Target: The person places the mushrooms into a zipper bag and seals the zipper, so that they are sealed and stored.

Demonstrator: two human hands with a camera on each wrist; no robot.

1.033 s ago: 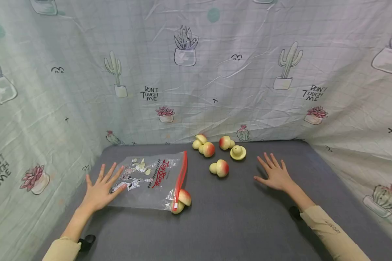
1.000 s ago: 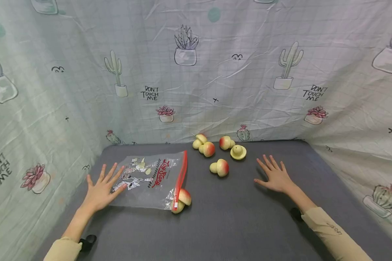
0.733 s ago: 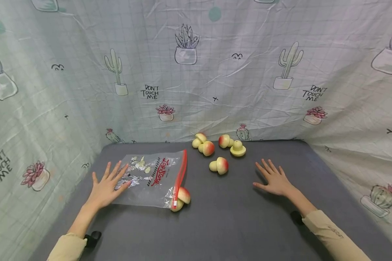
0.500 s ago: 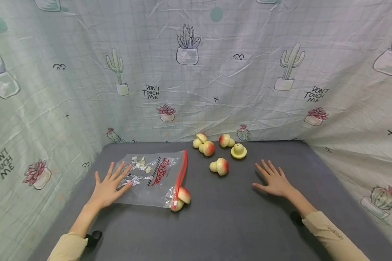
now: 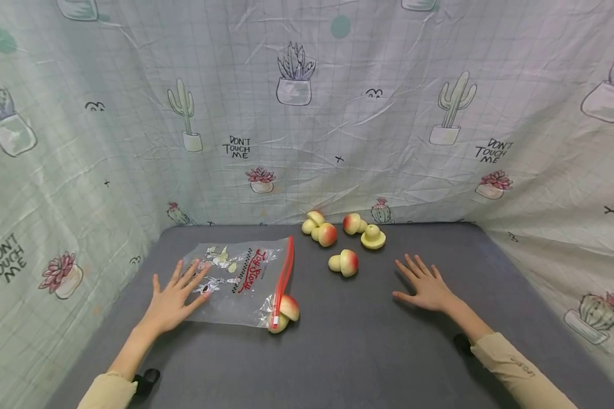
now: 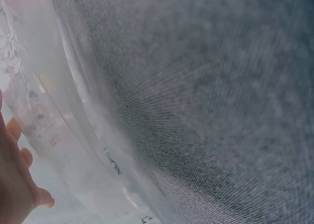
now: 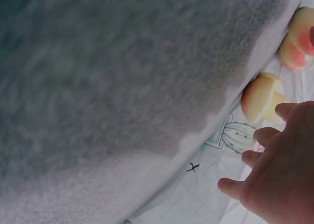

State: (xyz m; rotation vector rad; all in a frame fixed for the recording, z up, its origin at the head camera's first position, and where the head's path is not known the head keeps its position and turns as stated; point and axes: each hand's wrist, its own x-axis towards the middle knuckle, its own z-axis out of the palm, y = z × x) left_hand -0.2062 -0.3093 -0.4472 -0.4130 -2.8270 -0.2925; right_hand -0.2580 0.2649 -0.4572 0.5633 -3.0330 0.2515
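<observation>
My left hand (image 5: 169, 305), fingers spread and straight, is palm down over the left end of a clear zip bag (image 5: 225, 309) with red lettering and cartoon figures. The bag lies flat, its red zip edge facing right. A toy mushroom (image 5: 289, 308) with a red and yellow cap is partly covered by that edge's near corner. My right hand (image 5: 426, 288) is also spread, holding nothing. Nearest to it are a mushroom lying on its side (image 5: 349, 263) and one standing cap down (image 5: 373, 237). The left wrist view shows the bag (image 6: 54, 106) beyond my fingers.
Farther back lie more toy mushrooms: a touching pair (image 5: 327, 234) and another (image 5: 352, 223) by the wall. A cactus-print cloth (image 5: 307, 130) rises behind and on both sides of the dark grey table (image 5: 348, 358). Each wrist carries a black strap (image 5: 145, 383).
My left hand has drifted right and a little nearer to me. The right hand has come slightly nearer and left. The cap-down mushroom rocks in place; the bag stays put.
</observation>
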